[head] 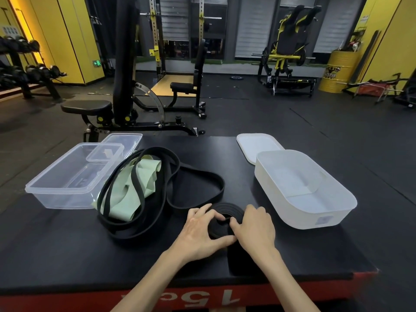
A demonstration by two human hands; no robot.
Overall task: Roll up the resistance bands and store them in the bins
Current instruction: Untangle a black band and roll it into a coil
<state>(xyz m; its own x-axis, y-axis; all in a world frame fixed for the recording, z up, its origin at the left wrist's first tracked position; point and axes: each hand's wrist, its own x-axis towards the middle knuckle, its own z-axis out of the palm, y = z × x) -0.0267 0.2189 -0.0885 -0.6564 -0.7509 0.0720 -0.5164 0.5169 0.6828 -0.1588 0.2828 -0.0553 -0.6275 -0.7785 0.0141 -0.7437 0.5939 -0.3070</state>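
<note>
I see both hands at the lower centre of the frame, clamped on a half-rolled black band that lies on the tabletop. My left hand curls round its near edge and my right hand pinches its middle. Left of centre, loose black bands are tangled with a pale green band. A clear bin sits at the left and a white bin at the right, each with its lid behind it.
</note>
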